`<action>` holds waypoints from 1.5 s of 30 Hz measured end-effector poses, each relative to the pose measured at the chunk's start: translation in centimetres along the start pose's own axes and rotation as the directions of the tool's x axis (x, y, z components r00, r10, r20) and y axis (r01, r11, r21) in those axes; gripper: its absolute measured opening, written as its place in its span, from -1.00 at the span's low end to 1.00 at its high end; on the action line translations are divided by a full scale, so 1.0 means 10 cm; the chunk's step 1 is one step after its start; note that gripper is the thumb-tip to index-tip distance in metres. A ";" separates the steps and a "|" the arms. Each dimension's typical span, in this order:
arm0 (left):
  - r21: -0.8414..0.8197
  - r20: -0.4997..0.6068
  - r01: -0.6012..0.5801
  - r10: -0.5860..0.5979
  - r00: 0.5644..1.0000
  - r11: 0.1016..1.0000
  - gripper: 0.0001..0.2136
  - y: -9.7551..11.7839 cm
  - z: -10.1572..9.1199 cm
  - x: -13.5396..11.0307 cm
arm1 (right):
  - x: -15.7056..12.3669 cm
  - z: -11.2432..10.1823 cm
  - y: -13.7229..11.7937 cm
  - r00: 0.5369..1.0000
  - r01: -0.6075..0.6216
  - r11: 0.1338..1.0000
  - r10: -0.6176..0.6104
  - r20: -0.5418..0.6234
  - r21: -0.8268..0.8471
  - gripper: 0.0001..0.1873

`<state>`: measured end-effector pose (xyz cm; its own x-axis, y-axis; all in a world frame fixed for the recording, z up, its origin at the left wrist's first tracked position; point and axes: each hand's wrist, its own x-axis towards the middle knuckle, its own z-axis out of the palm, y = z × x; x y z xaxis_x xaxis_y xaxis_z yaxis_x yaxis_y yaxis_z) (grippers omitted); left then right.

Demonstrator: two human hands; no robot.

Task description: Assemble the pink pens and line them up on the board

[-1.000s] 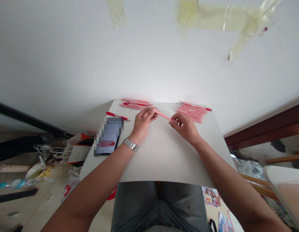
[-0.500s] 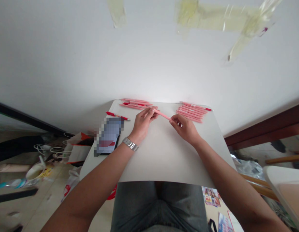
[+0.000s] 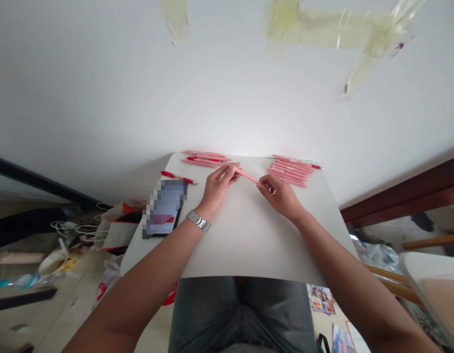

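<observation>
white table [image 3: 249, 240], pen [image 3: 248, 175] between hands [image 3: 218, 187]

left hand [image 3: 216, 188]: grip pinched, wrist raised | right hand [image 3: 280, 196]: grip pinched, forearms converging

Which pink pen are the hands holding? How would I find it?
Look at the white table by the wall. Pink pens lie in rows at its far corners. The one you want, the pink pen, is lifted between the left hand and right hand.

Both forearms are bare, without sleeves. Left wrist carries a silver metal link-band watch [image 3: 199, 220]. Right hand [image 3: 280, 196] bears a ring. Legs wear grey-blue denim trousers [image 3: 241, 314].
</observation>
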<state>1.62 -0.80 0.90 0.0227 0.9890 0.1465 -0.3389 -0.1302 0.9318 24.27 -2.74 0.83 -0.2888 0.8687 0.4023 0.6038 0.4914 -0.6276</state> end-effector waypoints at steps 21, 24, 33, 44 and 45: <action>-0.032 -0.025 0.005 -0.006 1.000 0.999 -0.69 0.00 0.02 0.00 | 0.05 -0.04 0.04 0.984 -0.065 0.995 0.078 -0.163 0.081 -0.76; -0.041 -0.032 0.010 -0.012 0.999 0.999 -0.69 0.01 0.03 0.00 | 0.06 -0.05 0.02 0.969 -0.125 0.966 0.167 -0.183 0.225 -0.71; -0.056 0.032 0.052 -0.051 0.998 0.997 -0.68 0.00 0.03 -0.02 | 0.09 -0.06 -0.04 0.905 -0.243 0.640 0.419 -0.067 0.729 -0.59; 0.171 0.318 0.147 -0.195 0.928 0.974 -0.74 0.06 0.04 -0.10 | 0.13 -0.12 -0.04 0.877 -0.197 0.553 0.468 -0.106 0.810 -0.57; 0.190 0.354 0.144 -0.204 0.913 0.971 -0.75 0.07 0.05 -0.11 | 0.13 -0.12 -0.03 0.879 -0.204 0.552 0.467 -0.097 0.808 -0.56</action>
<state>1.81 -2.05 1.56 0.4232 0.9040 0.0612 -0.1475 0.0020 0.9891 24.59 -1.85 2.32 0.1007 0.9870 0.1251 -0.2078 0.1438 -0.9675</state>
